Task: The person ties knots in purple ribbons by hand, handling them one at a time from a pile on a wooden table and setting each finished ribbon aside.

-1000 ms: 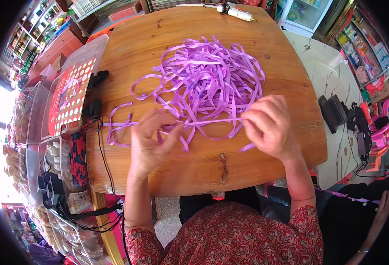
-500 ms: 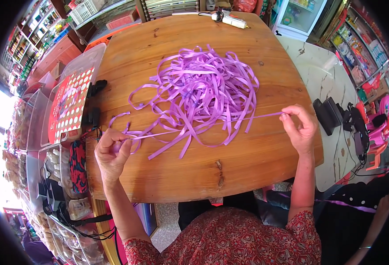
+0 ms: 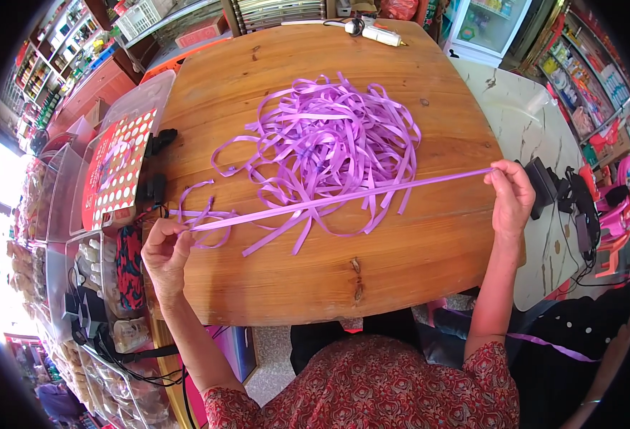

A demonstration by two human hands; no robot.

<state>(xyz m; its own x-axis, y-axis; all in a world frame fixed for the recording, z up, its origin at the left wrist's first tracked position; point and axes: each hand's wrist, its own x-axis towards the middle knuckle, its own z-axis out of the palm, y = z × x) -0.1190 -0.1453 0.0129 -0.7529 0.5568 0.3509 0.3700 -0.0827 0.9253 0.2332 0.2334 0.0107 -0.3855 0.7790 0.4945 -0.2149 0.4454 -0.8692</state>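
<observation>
A length of purple ribbon [image 3: 315, 203] is stretched nearly straight between my two hands, across the front of a tangled heap of purple ribbon [image 3: 343, 136]. My left hand [image 3: 163, 256] pinches one end above the table's left edge. At the right, my right hand [image 3: 509, 199] pinches the other end between thumb and fingers, higher up and over the table's right side. Several loose ribbon tails lie close to my left hand, and some cut ends trail from the heap toward me.
The heap rests on a wooden table [image 3: 293, 286]. At the far edge lies a white glue gun [image 3: 383, 34]. Left stand clear plastic bins and a red dotted card [image 3: 118, 171]. A marble-patterned table [image 3: 543, 250] with a black device [image 3: 541, 187] adjoins on the right; another person sits beyond it.
My right hand has moved right and slightly down, my left hand a little left. The ribbon between them is now longer, wider-looking and pulled taut.
</observation>
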